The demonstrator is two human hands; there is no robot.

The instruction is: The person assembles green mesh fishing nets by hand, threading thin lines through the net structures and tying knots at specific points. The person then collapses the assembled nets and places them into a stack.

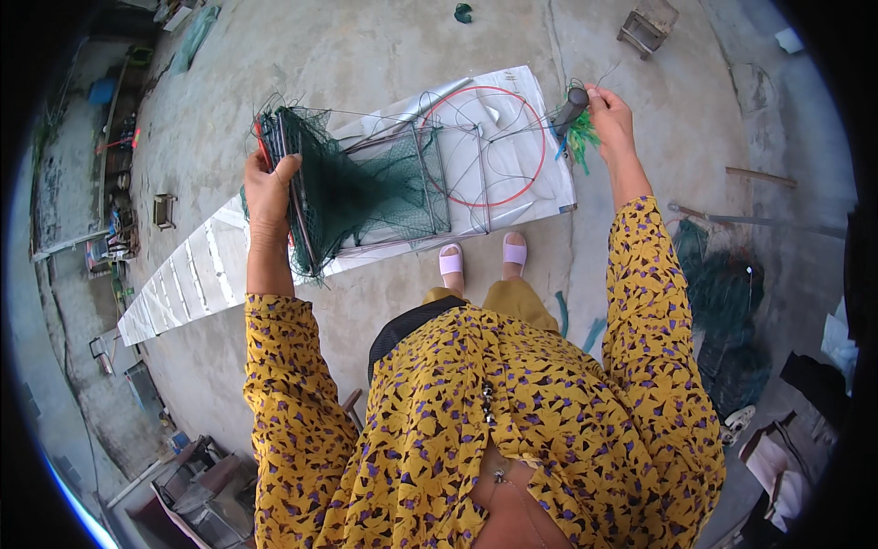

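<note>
A collapsible fishing net trap (pixel 361 188) of dark green mesh stretches between my two hands. My left hand (pixel 268 188) is closed around its bunched, folded wire frames at the left end. The mesh hangs loosely from there to open rectangular frames (pixel 477 178) on the right. Thin cords run on from these to a dark grey cylinder (pixel 572 108) with green plastic strips (pixel 580 142) below it. Beside the cylinder, my right hand (pixel 613 123) pinches a thin cord. Under the net, a red ring (pixel 543 151) shows against a white panel.
The long white panel (pixel 215 265) lies on the concrete floor (pixel 347 50). A small stool (pixel 646 32) stands at the far right, another (pixel 163 211) at the left. Piled green netting (pixel 727 293) lies to my right. Shelves with clutter (pixel 119 165) line the left side.
</note>
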